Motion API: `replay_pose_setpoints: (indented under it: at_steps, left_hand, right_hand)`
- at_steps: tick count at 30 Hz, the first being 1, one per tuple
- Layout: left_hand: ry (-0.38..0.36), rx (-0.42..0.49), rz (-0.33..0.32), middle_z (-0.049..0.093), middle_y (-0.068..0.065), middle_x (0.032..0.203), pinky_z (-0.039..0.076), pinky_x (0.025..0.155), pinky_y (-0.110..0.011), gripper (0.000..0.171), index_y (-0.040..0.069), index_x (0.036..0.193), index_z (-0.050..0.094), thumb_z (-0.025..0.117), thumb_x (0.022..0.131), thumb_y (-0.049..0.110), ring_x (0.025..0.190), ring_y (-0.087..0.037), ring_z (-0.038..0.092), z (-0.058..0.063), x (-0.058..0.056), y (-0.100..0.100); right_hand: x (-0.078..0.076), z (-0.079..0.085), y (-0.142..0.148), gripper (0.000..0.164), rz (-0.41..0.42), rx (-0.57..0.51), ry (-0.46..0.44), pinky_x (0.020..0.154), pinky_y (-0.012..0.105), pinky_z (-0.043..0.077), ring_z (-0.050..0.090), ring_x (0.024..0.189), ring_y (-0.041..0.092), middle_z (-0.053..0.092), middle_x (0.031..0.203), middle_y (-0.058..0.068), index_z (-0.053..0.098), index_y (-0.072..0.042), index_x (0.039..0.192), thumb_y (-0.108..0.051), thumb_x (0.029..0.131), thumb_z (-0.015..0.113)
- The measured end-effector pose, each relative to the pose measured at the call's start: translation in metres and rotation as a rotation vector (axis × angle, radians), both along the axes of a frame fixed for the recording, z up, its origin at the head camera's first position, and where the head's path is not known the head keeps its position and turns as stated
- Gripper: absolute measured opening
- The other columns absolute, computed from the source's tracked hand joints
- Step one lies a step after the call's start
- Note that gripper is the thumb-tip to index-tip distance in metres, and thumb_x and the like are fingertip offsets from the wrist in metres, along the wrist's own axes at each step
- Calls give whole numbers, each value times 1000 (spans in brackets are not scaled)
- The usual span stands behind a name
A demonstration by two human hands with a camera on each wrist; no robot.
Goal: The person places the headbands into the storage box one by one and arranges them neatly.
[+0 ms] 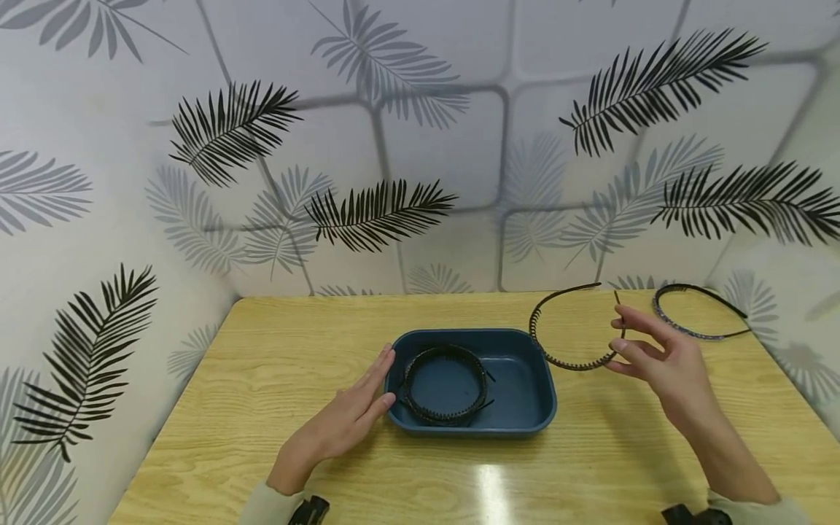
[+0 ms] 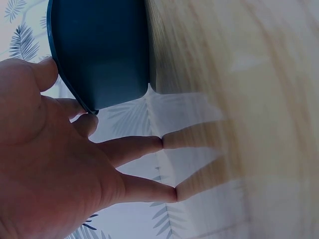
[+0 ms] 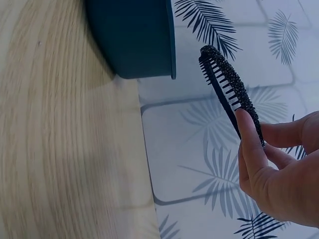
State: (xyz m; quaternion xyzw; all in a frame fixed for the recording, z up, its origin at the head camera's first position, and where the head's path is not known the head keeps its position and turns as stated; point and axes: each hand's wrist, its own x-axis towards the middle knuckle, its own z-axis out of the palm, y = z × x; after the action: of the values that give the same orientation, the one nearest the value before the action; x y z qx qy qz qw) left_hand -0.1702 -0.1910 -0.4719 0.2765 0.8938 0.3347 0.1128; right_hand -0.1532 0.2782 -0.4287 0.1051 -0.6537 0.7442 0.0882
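Observation:
My right hand [image 1: 663, 357] pinches a dark toothed headband [image 1: 571, 365] by one arm, holding it up to the right of a blue plastic box [image 1: 518, 432]. The right wrist view shows this headband [image 3: 232, 82] with a sparkly beaded outer side and a row of inner teeth. Inside the box, toward its left end, lie black headbands [image 1: 446, 418] stacked in a ring, their ends pointing right. My left hand [image 1: 348, 412] rests at the box's left end, thumb and fingertips at the rim. In the left wrist view two fingers of the left hand [image 2: 65, 164] reach down to the tabletop.
Another headband [image 1: 695, 333], with a glittery band, lies at the back right of the wooden table [image 1: 262, 379]. A wall [image 1: 446, 160] with leaf-patterned covering rises directly behind the table and along its left side.

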Motion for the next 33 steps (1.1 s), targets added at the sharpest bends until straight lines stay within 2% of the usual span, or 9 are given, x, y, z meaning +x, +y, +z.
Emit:
replay_pose_setpoints:
  at_steps: [17,23,29,33]
  left_hand:
    - [23,-3,-16,-3,1,173,17,104,-84,65,18,167,4,37,114,35,156,-22,10,2,-6,-3]
    - [23,-14,-17,-4,5,172,17,105,-83,65,17,167,5,37,114,36,155,-22,10,4,-8,-4]
    - [42,-13,-22,-1,-3,173,19,106,-82,65,13,167,5,38,114,32,156,-25,11,4,-10,-5]
    - [47,3,-39,-1,-4,172,20,110,-77,65,11,166,5,38,114,31,156,-26,10,5,-10,-5]
  right_hand:
    - [-13,18,-41,49,22,-14,31,75,36,60,71,99,13,64,125,6,55,2,146,8,98,63]
    - [-20,29,-56,50,27,-25,25,76,36,60,71,95,12,63,125,7,54,2,146,7,98,64]
    - [-28,40,-74,50,51,-25,37,77,37,60,70,94,13,61,126,9,56,-1,146,5,98,65]
    - [-30,41,-84,50,62,-15,40,76,38,60,70,92,14,59,127,9,56,-2,146,5,98,65]
